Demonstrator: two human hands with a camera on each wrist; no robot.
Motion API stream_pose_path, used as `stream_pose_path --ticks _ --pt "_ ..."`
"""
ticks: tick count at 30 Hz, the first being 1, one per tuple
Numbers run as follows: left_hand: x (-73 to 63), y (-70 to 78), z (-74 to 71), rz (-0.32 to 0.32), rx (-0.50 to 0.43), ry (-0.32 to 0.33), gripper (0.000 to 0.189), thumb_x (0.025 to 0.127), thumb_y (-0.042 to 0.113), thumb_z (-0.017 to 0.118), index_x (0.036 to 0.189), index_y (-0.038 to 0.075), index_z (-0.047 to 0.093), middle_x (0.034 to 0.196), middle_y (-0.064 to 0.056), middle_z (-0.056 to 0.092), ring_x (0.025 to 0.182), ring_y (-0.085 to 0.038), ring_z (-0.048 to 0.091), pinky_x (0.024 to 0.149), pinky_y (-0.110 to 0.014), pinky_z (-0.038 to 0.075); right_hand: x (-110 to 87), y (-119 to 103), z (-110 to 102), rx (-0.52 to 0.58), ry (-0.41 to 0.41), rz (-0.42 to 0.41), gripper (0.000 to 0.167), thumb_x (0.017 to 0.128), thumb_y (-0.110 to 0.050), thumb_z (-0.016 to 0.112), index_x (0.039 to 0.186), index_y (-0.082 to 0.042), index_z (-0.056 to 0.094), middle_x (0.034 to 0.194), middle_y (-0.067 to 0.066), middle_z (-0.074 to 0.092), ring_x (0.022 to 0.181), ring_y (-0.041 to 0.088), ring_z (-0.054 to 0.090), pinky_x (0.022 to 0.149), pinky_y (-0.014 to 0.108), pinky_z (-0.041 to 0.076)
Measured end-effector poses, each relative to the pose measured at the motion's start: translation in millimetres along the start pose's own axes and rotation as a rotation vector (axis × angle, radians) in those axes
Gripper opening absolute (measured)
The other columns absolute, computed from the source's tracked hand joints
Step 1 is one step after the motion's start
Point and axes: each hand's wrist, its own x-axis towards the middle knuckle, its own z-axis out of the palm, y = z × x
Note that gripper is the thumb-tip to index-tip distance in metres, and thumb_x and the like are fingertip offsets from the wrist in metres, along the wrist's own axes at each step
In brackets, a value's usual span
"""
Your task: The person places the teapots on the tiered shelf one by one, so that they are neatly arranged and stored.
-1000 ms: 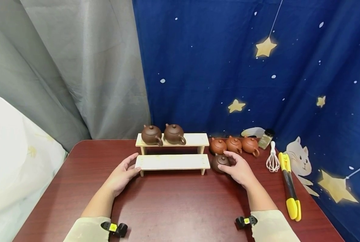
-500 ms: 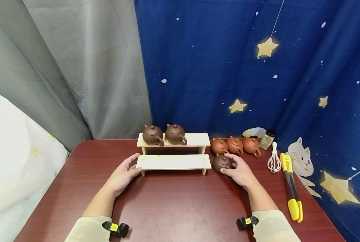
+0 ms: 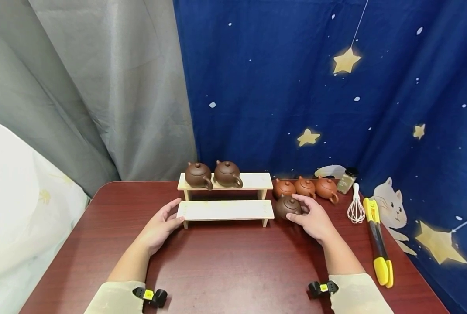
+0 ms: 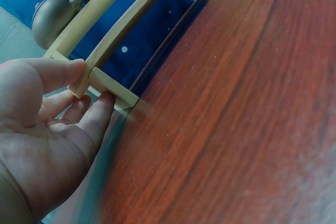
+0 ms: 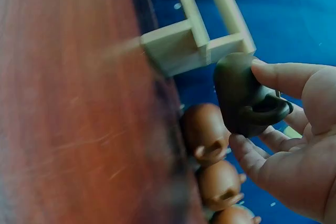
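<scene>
My right hand (image 3: 315,219) grips a dark brown teapot (image 3: 284,208) beside the right end of a two-step wooden display stand (image 3: 225,210). In the right wrist view, thumb and fingers hold the teapot (image 5: 233,87) from opposite sides, its looped handle toward the palm. At the stand's left end, my left hand (image 3: 157,230) pinches the lower step, the thumb on the board and fingers against the leg (image 4: 113,87). Two more dark brown teapots, a left one (image 3: 197,175) and a right one (image 3: 226,173), stand on the upper step, handles facing front right.
Three reddish-brown teapots (image 3: 284,189) stand in a row behind the right hand. Farther right are a small black-capped jar (image 3: 346,181), a white-handled whisk (image 3: 355,208) and yellow-and-black tongs (image 3: 379,244). Curtains (image 3: 257,87) hang behind the dark red table (image 3: 225,266).
The right hand has closed in on the dark brown teapot and raised it slightly. The left hand stays at the stand's end.
</scene>
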Motion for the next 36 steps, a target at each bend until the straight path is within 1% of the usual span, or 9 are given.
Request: stream_pose_path --ticks 2,5,8,12,15,18,24,29,36 --pt "0.4 1.1 0.3 0.004 -0.005 -0.002 0.08 0.108 0.01 0.063 0.172 0.009 0.016 0.167 -0.025 0.04 0.123 0.007 0.06 0.101 -0.018 0.053 -2.5 -10.1 -3.7 -0.001 0.022 -0.029 0.071 0.092 -0.021 0.086 0.155 -0.013 0.055 0.153 0.017 0.059 0.135 0.035 0.063 0.097 0.02 0.052" --pt "1.2 1.3 0.4 0.004 -0.014 -0.008 0.08 0.108 0.009 0.062 0.172 0.01 0.015 0.167 -0.025 0.039 0.123 0.006 0.06 0.101 -0.018 0.053 -5.6 -27.6 -9.6 -0.013 0.04 -0.074 0.069 0.092 -0.02 0.086 0.154 -0.012 0.056 0.152 0.017 0.06 0.133 0.036 0.064 0.103 0.03 0.055" --pt "1.4 1.2 -0.3 0.005 -0.013 -0.004 0.08 0.108 0.01 0.062 0.172 0.01 0.015 0.168 -0.024 0.039 0.125 0.006 0.059 0.101 -0.018 0.053 -4.3 -48.0 -13.0 -0.012 0.037 -0.112 0.069 0.092 -0.021 0.086 0.154 -0.013 0.057 0.151 0.016 0.061 0.13 0.036 0.066 0.102 0.028 0.056" --pt "0.9 1.6 -1.1 0.004 -0.001 0.004 0.079 0.108 0.011 0.063 0.172 0.01 0.016 0.169 -0.022 0.038 0.129 0.004 0.057 0.102 -0.017 0.053 8.6 -73.3 -11.9 0.018 0.02 -0.14 0.069 0.092 -0.022 0.086 0.154 -0.016 0.057 0.152 0.014 0.06 0.127 0.034 0.067 0.091 0.012 0.051" --pt "0.5 1.1 -1.3 0.001 0.002 0.007 0.079 0.108 0.011 0.063 0.172 0.01 0.016 0.169 -0.022 0.038 0.129 0.004 0.057 0.102 -0.017 0.053 24.2 -87.6 -7.8 0.029 -0.002 -0.144 0.069 0.092 -0.025 0.087 0.154 -0.018 0.057 0.153 0.012 0.059 0.13 0.032 0.066 0.091 0.014 0.052" --pt "0.0 0.5 -1.4 -0.002 0.0 0.007 0.079 0.108 0.011 0.063 0.172 0.01 0.016 0.169 -0.022 0.037 0.128 0.005 0.057 0.102 -0.018 0.053 39.7 -99.4 -0.7 0.025 -0.028 -0.136 0.07 0.091 -0.028 0.087 0.154 -0.021 0.058 0.154 0.01 0.057 0.133 0.031 0.065 0.095 0.024 0.055" --pt "-0.3 -0.2 -1.3 -0.001 -0.001 0.005 0.08 0.108 0.011 0.063 0.172 0.01 0.016 0.169 -0.023 0.038 0.127 0.004 0.058 0.103 -0.019 0.053 66.1 -108.2 16.2 0.006 -0.038 -0.121 0.07 0.088 -0.028 0.089 0.152 -0.024 0.06 0.153 0.007 0.058 0.13 0.03 0.064 0.101 0.042 0.055" --pt "0.0 -0.8 -1.5 -0.002 0.002 0.001 0.08 0.108 0.011 0.063 0.172 0.01 0.016 0.169 -0.023 0.038 0.128 0.003 0.058 0.103 -0.019 0.053 79.7 -105.9 27.7 0.001 -0.047 -0.105 0.069 0.088 -0.027 0.089 0.151 -0.022 0.061 0.146 0.009 0.062 0.125 0.03 0.063 0.098 0.04 0.055" --pt "0.1 -1.2 -1.2 -0.006 0.0 0.003 0.08 0.108 0.01 0.063 0.172 0.01 0.016 0.169 -0.023 0.038 0.128 0.004 0.058 0.103 -0.019 0.053 86.7 -100.7 37.4 -0.035 -0.068 -0.113 0.069 0.09 -0.027 0.086 0.153 -0.02 0.059 0.152 0.009 0.058 0.129 0.032 0.057 0.104 0.044 0.051"
